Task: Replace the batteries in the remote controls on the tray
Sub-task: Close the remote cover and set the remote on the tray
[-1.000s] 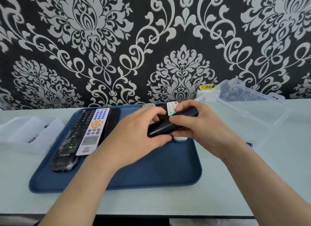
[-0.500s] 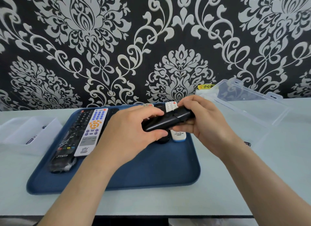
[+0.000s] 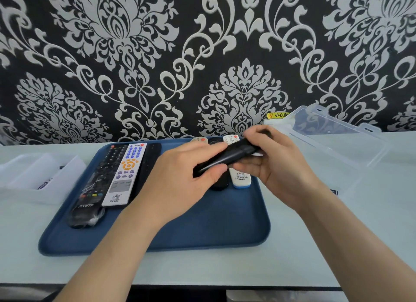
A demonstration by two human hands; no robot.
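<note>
- Rising since a second ago, the black remote (image 3: 225,160) now tilts above the far side of the tray (image 3: 202,234).
- Its low end sits pinched in the left hand (image 3: 180,180); the right hand (image 3: 279,166) curls round the top (cover likely sliding off).

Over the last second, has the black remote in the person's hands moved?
Yes. The black remote has risen in the view: more of the small white remote lying on the tray now shows below it.
</note>
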